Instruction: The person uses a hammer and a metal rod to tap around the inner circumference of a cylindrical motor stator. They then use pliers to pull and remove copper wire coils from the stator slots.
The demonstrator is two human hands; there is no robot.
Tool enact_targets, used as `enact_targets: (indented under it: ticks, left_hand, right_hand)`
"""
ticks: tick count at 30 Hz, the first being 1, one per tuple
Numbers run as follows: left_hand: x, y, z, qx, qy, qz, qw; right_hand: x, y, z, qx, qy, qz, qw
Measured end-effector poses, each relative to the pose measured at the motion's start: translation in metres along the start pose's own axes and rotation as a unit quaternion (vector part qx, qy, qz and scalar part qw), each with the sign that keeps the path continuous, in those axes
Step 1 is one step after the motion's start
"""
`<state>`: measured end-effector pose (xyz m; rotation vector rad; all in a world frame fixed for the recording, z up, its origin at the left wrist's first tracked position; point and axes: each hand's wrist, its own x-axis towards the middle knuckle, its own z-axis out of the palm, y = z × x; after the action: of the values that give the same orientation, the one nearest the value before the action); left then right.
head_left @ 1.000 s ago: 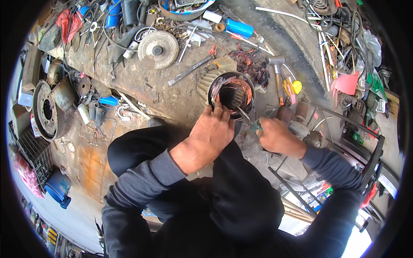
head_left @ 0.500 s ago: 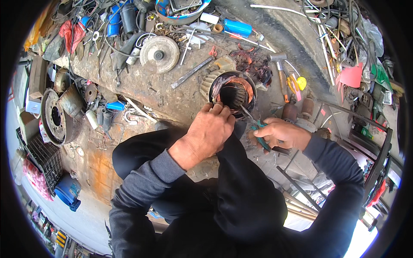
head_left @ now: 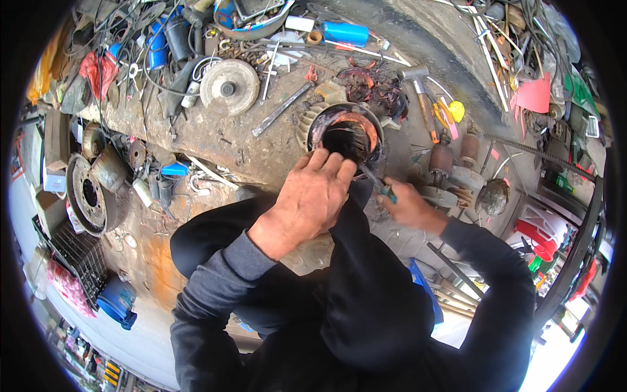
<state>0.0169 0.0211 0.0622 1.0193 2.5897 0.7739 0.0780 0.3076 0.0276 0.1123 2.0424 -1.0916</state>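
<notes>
A round motor stator (head_left: pixel 312 123) with a finned housing and copper windings sits in front of me, its open bore facing up. My left hand (head_left: pixel 304 196) lies over its near edge, fingers bent down and closed on the rim and windings. What the fingertips pinch is hidden. My right hand (head_left: pixel 411 206), a little blurred, is wrapped around green-handled pliers (head_left: pixel 371 175). Their metal nose reaches the near right side of the windings. Just beyond the stator lies a heap of pulled-out dark and copper wire (head_left: pixel 375 88).
A hammer (head_left: pixel 424 108) and yellow-handled scissors (head_left: pixel 444 116) lie at the far right, near two rotors (head_left: pixel 441 160). A steel bar (head_left: pixel 282 110) and a round metal disc (head_left: pixel 228 87) are on the left. Beyond stands a blue tub (head_left: pixel 255 29) of parts.
My right hand has moved slightly down and left, turning the pliers so their nose lies along the stator's near right edge. My left hand stays on the rim. The view has shifted slightly.
</notes>
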Motion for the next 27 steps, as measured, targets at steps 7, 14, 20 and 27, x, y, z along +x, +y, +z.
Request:
enact_targets:
  ticks: [7, 14, 20, 27]
  left_hand:
    - [0.012, -0.003, 0.023, 0.060, 0.058, -0.025, 0.996]
    - [0.024, -0.008, 0.045, 0.017, 0.111, -0.001, 0.994]
    - [0.022, -0.008, 0.045, -0.007, 0.143, -0.018, 0.990]
    - [0.015, -0.008, 0.033, -0.067, 0.138, -0.056, 0.987]
  right_hand:
    - [0.005, 0.008, 0.029, 0.009, 0.034, -0.073, 0.997]
    - [-0.026, -0.007, -0.015, 0.034, -0.067, 0.013, 0.997]
    - [-0.018, -0.026, -0.028, 0.175, -0.157, 0.107, 0.966]
    - [-0.018, -0.031, -0.041, 0.166, -0.182, 0.148, 0.958]
